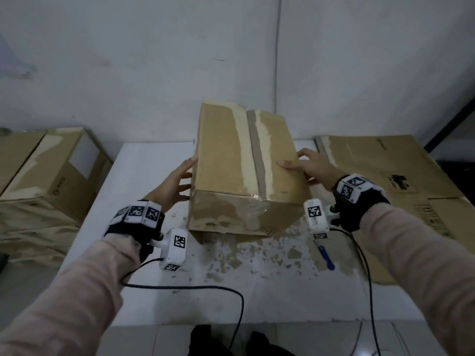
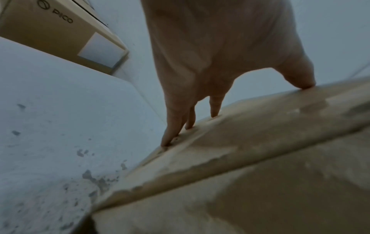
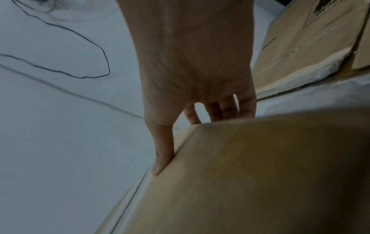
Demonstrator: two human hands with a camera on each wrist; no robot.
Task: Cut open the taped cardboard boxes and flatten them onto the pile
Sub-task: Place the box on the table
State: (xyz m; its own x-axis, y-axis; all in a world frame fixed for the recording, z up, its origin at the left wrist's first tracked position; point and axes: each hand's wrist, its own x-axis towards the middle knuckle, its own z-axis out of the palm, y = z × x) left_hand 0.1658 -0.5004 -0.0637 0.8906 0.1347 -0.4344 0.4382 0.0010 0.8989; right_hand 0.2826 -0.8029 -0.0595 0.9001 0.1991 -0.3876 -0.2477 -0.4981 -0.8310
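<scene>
A taped cardboard box (image 1: 226, 160) stands on the white table (image 1: 144, 176), with a brown tape strip (image 1: 257, 155) running along its top seam. My left hand (image 1: 185, 176) presses straight fingers against the box's left side; in the left wrist view the fingertips (image 2: 168, 140) and thumb touch the box (image 2: 260, 158). My right hand (image 1: 295, 160) grips the upper right edge, thumb on top and fingers over the side. The right wrist view shows the thumb (image 3: 160, 158) lying flat on the box (image 3: 260, 174). A blue-handled cutter (image 1: 326, 256) lies on the table at the right.
Flattened cardboard (image 1: 380, 165) lies in a pile at the right. More taped boxes (image 1: 51, 181) stand at the left beside the table. Torn paper residue (image 1: 257, 255) marks the table in front of the box. Black cables (image 1: 205, 287) cross the near table. A wall is close behind.
</scene>
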